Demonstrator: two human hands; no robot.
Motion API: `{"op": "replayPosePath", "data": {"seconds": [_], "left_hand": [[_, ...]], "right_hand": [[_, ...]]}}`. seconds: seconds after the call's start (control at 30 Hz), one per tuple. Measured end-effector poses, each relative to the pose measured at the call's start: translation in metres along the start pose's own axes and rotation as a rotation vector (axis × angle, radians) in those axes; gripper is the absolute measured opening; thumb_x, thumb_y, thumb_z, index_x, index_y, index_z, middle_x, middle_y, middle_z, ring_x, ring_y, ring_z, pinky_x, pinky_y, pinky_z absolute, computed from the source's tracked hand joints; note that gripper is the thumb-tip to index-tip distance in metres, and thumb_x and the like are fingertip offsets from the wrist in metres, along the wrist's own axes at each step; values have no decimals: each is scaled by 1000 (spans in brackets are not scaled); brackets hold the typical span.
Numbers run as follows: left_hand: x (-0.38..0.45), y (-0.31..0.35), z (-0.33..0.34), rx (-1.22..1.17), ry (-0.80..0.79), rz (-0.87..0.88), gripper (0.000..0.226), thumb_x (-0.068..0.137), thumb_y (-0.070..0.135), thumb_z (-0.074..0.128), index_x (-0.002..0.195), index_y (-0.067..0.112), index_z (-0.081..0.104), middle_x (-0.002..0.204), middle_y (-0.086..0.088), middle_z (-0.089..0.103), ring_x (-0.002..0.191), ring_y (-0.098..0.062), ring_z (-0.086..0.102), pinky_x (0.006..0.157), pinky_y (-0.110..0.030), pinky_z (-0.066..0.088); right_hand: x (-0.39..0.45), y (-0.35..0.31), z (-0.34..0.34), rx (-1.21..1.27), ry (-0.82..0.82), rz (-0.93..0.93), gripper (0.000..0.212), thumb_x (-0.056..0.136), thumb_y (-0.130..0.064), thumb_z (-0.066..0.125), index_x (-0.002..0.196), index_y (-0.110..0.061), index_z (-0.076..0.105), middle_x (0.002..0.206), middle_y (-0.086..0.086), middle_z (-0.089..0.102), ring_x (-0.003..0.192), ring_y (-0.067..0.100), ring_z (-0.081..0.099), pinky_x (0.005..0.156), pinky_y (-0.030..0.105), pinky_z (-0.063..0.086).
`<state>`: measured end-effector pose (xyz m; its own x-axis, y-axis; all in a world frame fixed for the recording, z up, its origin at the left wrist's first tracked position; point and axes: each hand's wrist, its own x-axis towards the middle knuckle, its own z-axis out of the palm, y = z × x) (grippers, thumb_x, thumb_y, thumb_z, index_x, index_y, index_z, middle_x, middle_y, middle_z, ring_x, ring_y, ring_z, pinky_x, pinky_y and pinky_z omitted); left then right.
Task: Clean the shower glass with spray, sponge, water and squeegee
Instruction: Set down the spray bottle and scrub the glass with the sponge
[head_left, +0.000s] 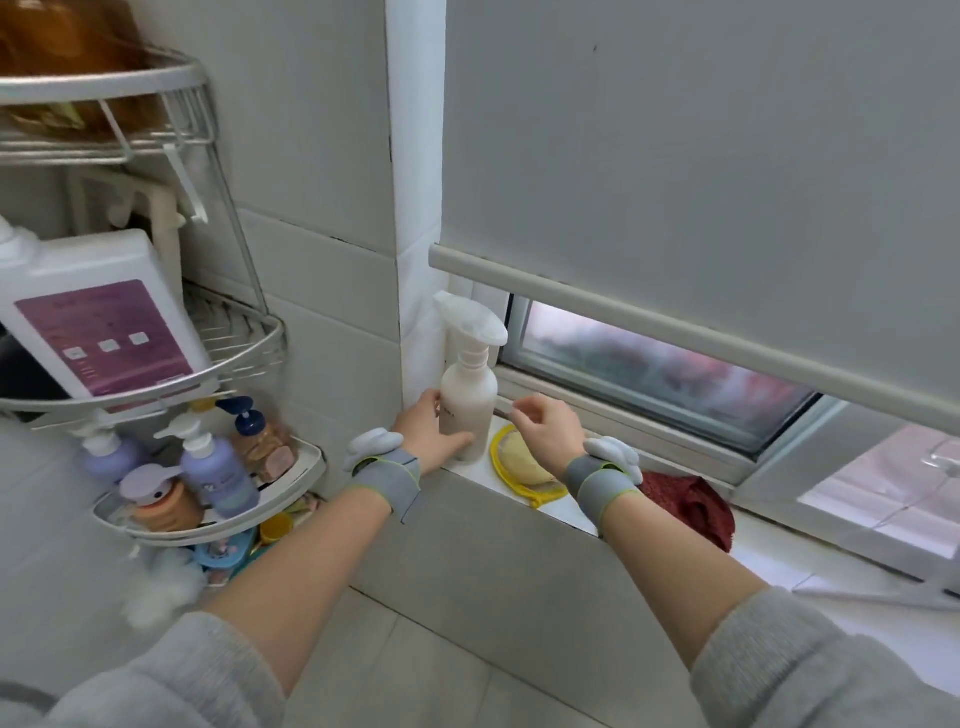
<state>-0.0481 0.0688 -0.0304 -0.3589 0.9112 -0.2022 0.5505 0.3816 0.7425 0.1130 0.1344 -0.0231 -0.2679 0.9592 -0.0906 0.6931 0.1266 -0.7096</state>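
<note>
Left grip (428, 427): wrapped round the lower body of the spray bottle (467, 400), thumb across the front, fingers behind it.
Right grip (545, 428): holds nothing; fingers loosely curled, hovering just right of the bottle and directly above the sponge (524, 462). Touching the bottle or not, cannot tell.
Spray bottle: white, upright on the window ledge (571, 512), pressed close to the wall corner; trigger head points left (label too small to read).
Sponge: yellow-rimmed pad with a pale centre, flat on the ledge, just right of the left grip and partly hidden under the right wrist.
Red cloth (693, 506): crumpled on the ledge, further right of the right grip, beyond the wrist band.
Wrists: each carries a grey band with a white device on top (613, 452); grey sleeves pushed up the forearms.
Window (665, 374): behind both grips, frosted pane, roller blind (701, 156) pulled most of the way down.
Corner rack (244, 358): left of the left grip, three wire tiers; a large white jug with a purple label (98, 322) on the middle tier, purple pump bottles (218, 467) on the lowest.
Squeegee: a clear-looking tool lies on the ledge at far right (893, 595), well apart from the right grip; too indistinct to be sure what it is.
</note>
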Motion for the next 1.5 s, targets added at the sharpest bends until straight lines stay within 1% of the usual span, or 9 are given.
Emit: {"op": "replayPosePath", "data": {"seconds": [0.23,0.47,0.57,0.8,0.93,1.03,1.13,1.37,1.5], "left_hand": [[-28,-23,-11,167,-28,-160,45,87,33,67,124,10,58,116,-5,66,110,-22,59,87,-24,41],[-62,-37,16,151,59,-341,38,90,30,65,120,7,61,120,-10,63,112,-24,59,90,-26,43],[-86,-47,33,83,108,-418,37,88,31,67,117,8,63,117,-10,65,110,-25,60,92,-29,47],[-175,-64,26,-471,355,-588,24,97,31,54,110,10,59,103,-11,61,86,-22,56,67,-29,49],[-263,-71,-17,-755,623,-642,21,101,30,46,112,13,53,112,-8,57,91,-21,55,71,-27,49],[-345,-77,-54,-845,819,-634,30,101,33,46,117,9,55,111,-10,61,84,-21,61,71,-26,55],[-409,-76,-90,-924,983,-625,37,100,41,44,107,6,56,91,-11,63,73,-20,61,59,-21,56],[-562,-64,-182,-876,1325,-613,53,93,56,49,95,6,65,87,-13,68,74,-21,67,65,-25,56],[-616,-57,-209,-876,1582,-537,26,93,31,59,95,5,63,81,-13,65,66,-21,65,55,-26,56]], "right_hand": [[3,30,7,-473,-239,-24,54,86,-40,59,134,-19,48,137,7,47,125,29,42,102,36,37],[1,42,15,-744,-324,-208,78,66,-51,76,127,-20,38,134,2,40,123,29,35,95,43,34],[-2,46,15,-839,-320,-389,59,70,-32,72,117,-22,37,122,3,47,115,30,40,85,40,33],[-70,-21,37,-184,-645,-574,3,84,-17,57,83,-15,56,78,8,61,77,30,55,68,34,47],[-145,-88,68,114,-929,-555,17,89,-9,58,103,-1,61,94,20,64,79,23,56,73,37,53],[-213,-143,96,181,-1076,-655,18,88,-15,64,103,-8,56,91,6,60,84,17,56,67,23,51],[-274,-197,121,120,-1055,-857,26,83,-21,67,102,-8,55,92,5,60,86,21,56,72,29,44],[-450,-296,139,332,-1115,-1300,32,73,-5,69,87,-16,42,83,5,53,78,23,51,68,35,42],[-506,-320,135,435,-1214,-1408,37,66,-7,69,90,-17,43,101,10,59,87,31,58,67,47,51]]}}
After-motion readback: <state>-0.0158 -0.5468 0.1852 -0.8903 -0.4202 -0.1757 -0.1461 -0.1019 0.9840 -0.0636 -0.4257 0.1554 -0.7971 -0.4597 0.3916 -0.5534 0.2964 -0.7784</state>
